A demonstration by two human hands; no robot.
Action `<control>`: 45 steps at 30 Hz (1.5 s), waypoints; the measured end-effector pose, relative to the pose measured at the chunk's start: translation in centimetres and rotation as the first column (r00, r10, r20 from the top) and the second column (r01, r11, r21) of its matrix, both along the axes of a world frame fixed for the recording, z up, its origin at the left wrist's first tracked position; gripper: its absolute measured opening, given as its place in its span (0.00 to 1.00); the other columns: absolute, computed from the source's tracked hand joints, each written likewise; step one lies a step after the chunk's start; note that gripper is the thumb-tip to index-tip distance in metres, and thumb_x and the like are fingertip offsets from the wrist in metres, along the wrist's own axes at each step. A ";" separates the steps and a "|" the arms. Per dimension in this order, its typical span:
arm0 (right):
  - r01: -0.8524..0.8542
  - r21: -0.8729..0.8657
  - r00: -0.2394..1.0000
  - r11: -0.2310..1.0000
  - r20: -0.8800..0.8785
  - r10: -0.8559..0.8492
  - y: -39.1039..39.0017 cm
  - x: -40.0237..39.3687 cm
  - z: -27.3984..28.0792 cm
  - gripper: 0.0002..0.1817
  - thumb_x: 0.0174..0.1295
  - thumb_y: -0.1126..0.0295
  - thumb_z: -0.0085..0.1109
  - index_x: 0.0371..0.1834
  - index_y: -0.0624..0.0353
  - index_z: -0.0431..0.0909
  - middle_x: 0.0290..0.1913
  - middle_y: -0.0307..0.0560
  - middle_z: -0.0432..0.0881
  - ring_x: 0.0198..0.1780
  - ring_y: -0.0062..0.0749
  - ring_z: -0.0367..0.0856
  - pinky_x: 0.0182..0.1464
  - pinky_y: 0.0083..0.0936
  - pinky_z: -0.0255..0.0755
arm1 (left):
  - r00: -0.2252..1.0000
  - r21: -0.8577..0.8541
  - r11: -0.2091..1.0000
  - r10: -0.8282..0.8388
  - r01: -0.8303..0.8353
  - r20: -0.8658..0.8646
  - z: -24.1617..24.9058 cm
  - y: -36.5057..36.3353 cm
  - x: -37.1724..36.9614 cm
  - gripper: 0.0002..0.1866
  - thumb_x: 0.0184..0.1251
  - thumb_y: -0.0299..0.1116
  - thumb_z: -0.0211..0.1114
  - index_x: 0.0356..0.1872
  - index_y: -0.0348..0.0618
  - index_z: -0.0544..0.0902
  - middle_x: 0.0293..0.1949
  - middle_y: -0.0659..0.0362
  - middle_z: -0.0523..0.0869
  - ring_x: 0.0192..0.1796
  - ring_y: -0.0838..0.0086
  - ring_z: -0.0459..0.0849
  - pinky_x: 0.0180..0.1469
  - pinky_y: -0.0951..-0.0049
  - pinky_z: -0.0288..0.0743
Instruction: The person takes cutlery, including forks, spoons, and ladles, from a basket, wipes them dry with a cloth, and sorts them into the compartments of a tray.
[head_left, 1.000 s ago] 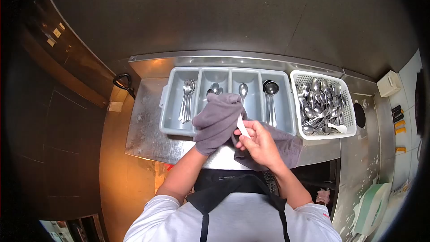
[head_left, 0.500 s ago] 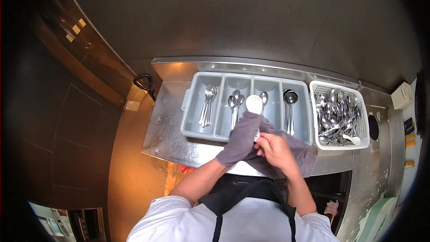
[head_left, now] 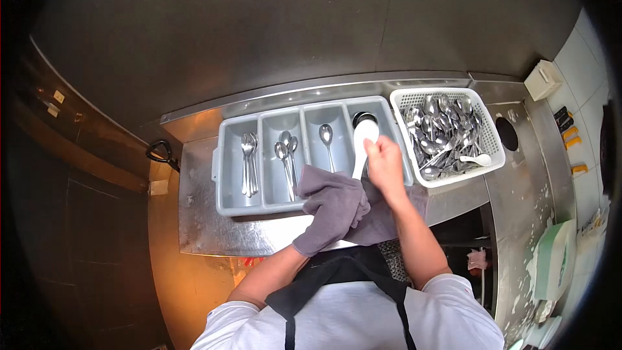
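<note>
My right hand point(head_left: 385, 163) is closed round a white ladle-like spoon point(head_left: 361, 149), over the rightmost compartment of the grey cutlery tray point(head_left: 219, 185). Its bowl partly covers dark ladles point(head_left: 364, 116) lying there. A purple-grey cloth point(head_left: 330, 210) wraps my left hand point(head_left: 340, 207), whose fingers are hidden; more cloth hangs under my right wrist. From the left, the tray's other compartments hold forks point(head_left: 249, 165), several spoons point(head_left: 286, 155) and a single spoon point(head_left: 326, 135).
Right of the tray stands a white perforated basket point(head_left: 495, 159) heaped with metal cutlery and a white spoon point(head_left: 476, 159). Farther right are a round hole point(head_left: 506, 134) in the counter, a white wall box point(head_left: 543, 80) and yellow-handled tools point(head_left: 571, 137). A black handle point(head_left: 159, 151) is at the left.
My right hand has moved the white spoon out of the cloth and over the rightmost compartment. The view has shifted, so the tray and basket appear farther left.
</note>
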State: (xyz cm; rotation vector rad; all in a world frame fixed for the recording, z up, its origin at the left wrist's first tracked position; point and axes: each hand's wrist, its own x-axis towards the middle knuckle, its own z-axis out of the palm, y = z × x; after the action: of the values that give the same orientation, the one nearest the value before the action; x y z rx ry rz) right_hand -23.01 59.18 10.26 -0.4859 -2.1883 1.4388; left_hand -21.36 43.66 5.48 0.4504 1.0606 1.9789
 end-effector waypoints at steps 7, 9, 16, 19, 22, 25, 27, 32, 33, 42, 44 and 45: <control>-0.417 0.607 0.815 0.676 0.579 -0.017 8.2 -5.0 -7.5 0.13 0.61 0.68 0.53 0.37 0.64 0.85 0.46 0.64 0.84 0.47 0.55 0.84 0.49 0.49 0.77 | 0.983 -0.261 0.961 0.124 -0.086 0.133 3.5 -0.9 0.0 0.18 0.79 0.45 0.44 0.37 0.45 0.77 0.23 0.68 0.75 0.20 0.83 0.69 0.19 0.83 0.58; -0.312 0.420 0.717 0.852 0.693 -0.080 5.5 -4.2 -4.8 0.12 0.56 0.70 0.56 0.39 0.63 0.85 0.47 0.62 0.84 0.51 0.54 0.84 0.54 0.44 0.77 | 0.980 -0.265 0.957 0.157 -0.120 0.123 3.7 -0.4 -0.2 0.19 0.79 0.46 0.43 0.37 0.45 0.76 0.23 0.67 0.74 0.20 0.84 0.68 0.19 0.83 0.58; -0.049 0.410 0.910 0.911 0.394 -0.129 9.6 1.3 0.5 0.15 0.63 0.59 0.58 0.37 0.61 0.83 0.40 0.61 0.84 0.45 0.53 0.84 0.48 0.43 0.77 | 0.979 -0.160 0.986 0.085 -0.056 0.183 4.9 -0.5 -0.7 0.23 0.79 0.54 0.43 0.34 0.46 0.74 0.25 0.66 0.71 0.23 0.82 0.66 0.22 0.82 0.57; 0.012 0.667 0.878 0.745 0.350 -0.328 21.1 6.1 1.4 0.11 0.60 0.65 0.58 0.41 0.56 0.84 0.40 0.58 0.85 0.42 0.53 0.85 0.48 0.44 0.77 | 0.969 -0.126 0.988 0.111 -0.085 0.220 5.5 -0.5 -0.4 0.26 0.78 0.58 0.42 0.34 0.46 0.74 0.26 0.66 0.71 0.24 0.80 0.68 0.23 0.81 0.59; -0.206 0.754 0.607 0.624 0.598 -0.523 32.2 8.5 -2.6 0.10 0.55 0.66 0.63 0.39 0.54 0.85 0.39 0.57 0.85 0.44 0.53 0.84 0.50 0.43 0.77 | 0.959 -0.110 0.989 0.123 -0.097 0.256 5.3 -0.4 -0.2 0.22 0.78 0.54 0.44 0.35 0.46 0.74 0.26 0.66 0.71 0.25 0.82 0.67 0.23 0.81 0.58; -0.475 0.604 0.621 0.640 0.745 -0.242 33.8 10.5 -2.7 0.09 0.51 0.69 0.67 0.37 0.56 0.85 0.40 0.55 0.86 0.46 0.50 0.84 0.49 0.41 0.77 | 0.949 -0.141 0.985 0.139 -0.103 0.282 5.3 -0.3 -0.1 0.20 0.79 0.51 0.44 0.36 0.46 0.74 0.26 0.66 0.71 0.25 0.82 0.66 0.24 0.82 0.57; -0.435 0.656 0.683 0.617 0.687 -0.248 34.6 10.7 -2.8 0.11 0.50 0.68 0.69 0.38 0.54 0.85 0.41 0.53 0.86 0.46 0.48 0.84 0.49 0.40 0.76 | 0.955 -0.160 0.982 0.137 -0.097 0.261 5.3 -0.3 -0.3 0.21 0.80 0.51 0.44 0.37 0.45 0.75 0.26 0.66 0.71 0.25 0.82 0.67 0.24 0.82 0.58; -0.060 0.693 0.898 0.719 0.352 -0.264 34.5 11.2 0.3 0.11 0.51 0.69 0.70 0.37 0.58 0.82 0.36 0.49 0.85 0.37 0.46 0.83 0.42 0.36 0.75 | 0.959 -0.098 0.990 0.123 -0.100 0.256 5.5 -0.2 -0.4 0.25 0.81 0.52 0.42 0.42 0.41 0.77 0.29 0.64 0.76 0.26 0.82 0.69 0.26 0.82 0.61; 0.051 0.642 0.927 0.765 0.255 -0.276 34.3 11.2 1.2 0.11 0.51 0.70 0.70 0.37 0.60 0.81 0.34 0.48 0.84 0.35 0.44 0.83 0.40 0.36 0.75 | 0.981 -0.118 0.988 0.115 -0.097 0.157 5.9 -0.2 -0.4 0.23 0.81 0.51 0.43 0.45 0.39 0.76 0.31 0.63 0.77 0.31 0.79 0.73 0.31 0.80 0.67; 0.166 -0.401 0.949 0.901 -0.184 -0.257 10.9 8.4 3.1 0.12 0.61 0.72 0.67 0.39 0.63 0.71 0.31 0.44 0.80 0.27 0.23 0.79 0.26 0.20 0.74 | 0.739 -0.330 0.885 0.023 -0.328 -0.673 5.6 0.5 0.8 0.18 0.73 0.31 0.59 0.61 0.42 0.72 0.58 0.59 0.75 0.56 0.71 0.76 0.58 0.70 0.72; 0.066 -0.528 0.966 0.847 -0.177 -0.186 4.6 8.0 1.8 0.11 0.63 0.73 0.64 0.40 0.64 0.71 0.32 0.46 0.80 0.29 0.25 0.80 0.28 0.21 0.76 | 0.622 -0.486 0.750 -0.128 -0.449 -0.772 8.3 1.7 0.5 0.18 0.71 0.29 0.60 0.61 0.42 0.73 0.57 0.58 0.77 0.56 0.72 0.76 0.58 0.70 0.72; 0.002 -0.575 0.980 0.818 -0.164 -0.117 2.2 8.1 0.8 0.10 0.65 0.73 0.63 0.39 0.64 0.71 0.32 0.46 0.80 0.31 0.26 0.81 0.28 0.21 0.77 | 0.569 -0.505 0.700 -0.170 -0.505 -0.805 8.4 1.7 0.4 0.18 0.71 0.28 0.61 0.60 0.42 0.74 0.56 0.58 0.78 0.55 0.72 0.76 0.58 0.71 0.72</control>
State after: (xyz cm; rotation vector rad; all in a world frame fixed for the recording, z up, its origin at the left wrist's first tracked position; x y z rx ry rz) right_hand -14.89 61.40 11.11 -0.5771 -1.5445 2.0182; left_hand -21.00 45.39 13.89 0.8798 2.4407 1.2721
